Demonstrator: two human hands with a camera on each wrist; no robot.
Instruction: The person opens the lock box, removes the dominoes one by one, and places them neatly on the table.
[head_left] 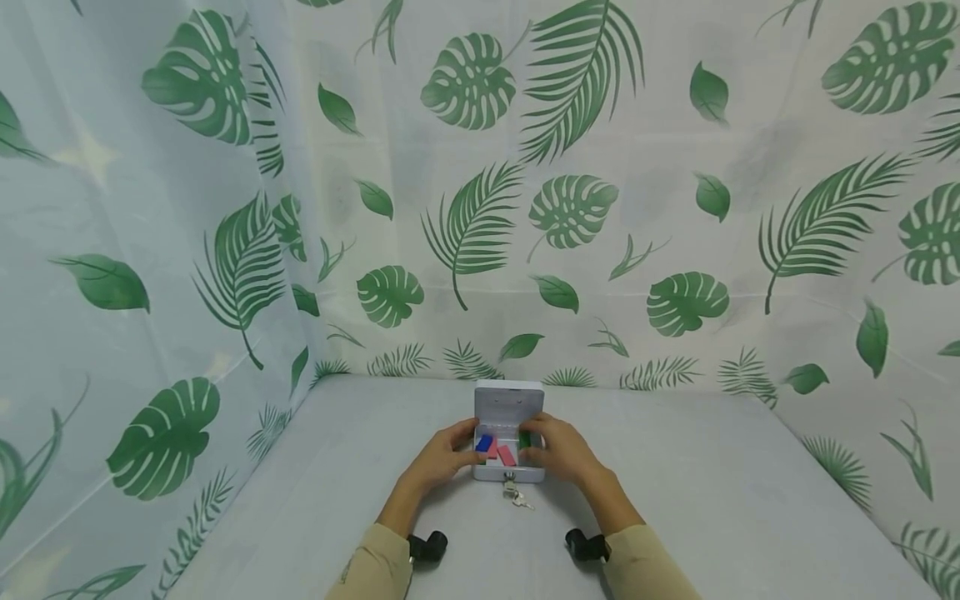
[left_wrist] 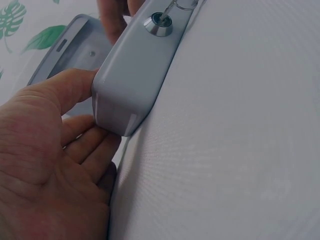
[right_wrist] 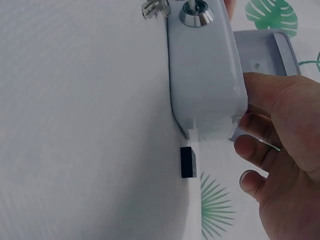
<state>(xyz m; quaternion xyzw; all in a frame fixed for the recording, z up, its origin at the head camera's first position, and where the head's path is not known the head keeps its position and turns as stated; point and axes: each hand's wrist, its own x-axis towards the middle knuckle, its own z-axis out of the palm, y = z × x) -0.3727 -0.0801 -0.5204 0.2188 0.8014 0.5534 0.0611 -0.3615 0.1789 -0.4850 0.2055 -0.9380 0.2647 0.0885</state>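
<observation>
Metal box: from my remote feed I saw the pale grey box (head_left: 489,475) standing on the white tabletop (head_left: 300,517), between the person's two hands.
Lid: I saw the lid (head_left: 510,406) raised at the back, its inner face toward the head camera.
Left hand: the left hand (head_left: 442,456) gripped the box's left end, thumb over the rim and the other fingers against the end wall.
Right hand: the right hand (head_left: 562,450) was at the right end, thumb and forefinger moderately apart beside a green block (head_left: 524,439); I could not tell whether they pinched it. My right wrist view showed its lower fingers bent, outside the box.
Inside: I made out a blue block (head_left: 484,443) at the left, and a pink block (head_left: 507,455) near the middle.
Lock: a small bunch of keys (head_left: 517,498) hung from the round lock (left_wrist: 159,25) on the front wall.
Beside: a small dark block (right_wrist: 188,162) sat near the box's right end.
Behind: a leaf-print sheet (head_left: 660,242) covered the wall.
</observation>
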